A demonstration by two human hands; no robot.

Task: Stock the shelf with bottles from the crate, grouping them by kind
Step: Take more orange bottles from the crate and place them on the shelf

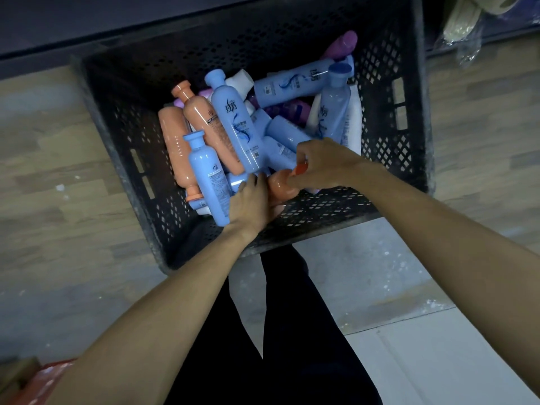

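The orange bottle [280, 185] lies low in the black crate [117, 112], close against the near wall at about 6 o'clock of the pile, partly hidden under both hands. The right hand [321, 165] curls over its upper end, with the thumb and fingers pinching around the bright orange cap [301, 170]. The left hand [248, 204] rests beside the same bottle at its 9 o'clock, fingers bent down into the pile between it and a small blue bottle [209, 176]; whether those fingers actually grip anything cannot be told. At 10 o'clock from the hands, 2 more orange bottles [204, 121] lie side by side, and a tall blue bottle [236, 124] leans across them with its cap pointing to 12 o'clock. Further blue bottles [292, 83] are heaped toward 1 and 2 o'clock, with a purple bottle [343, 45] at the far corner and white bottles [355, 124] along the 3 o'clock wall. The crate stands on a wood-patterned floor [58, 159], which gives way to a paler grey and white surface [438, 361] at 5 o'clock. The person's dark trouser legs [277, 331] show at 6 o'clock, below the crate. A dark shelf base [87, 24] runs along 12 o'clock.
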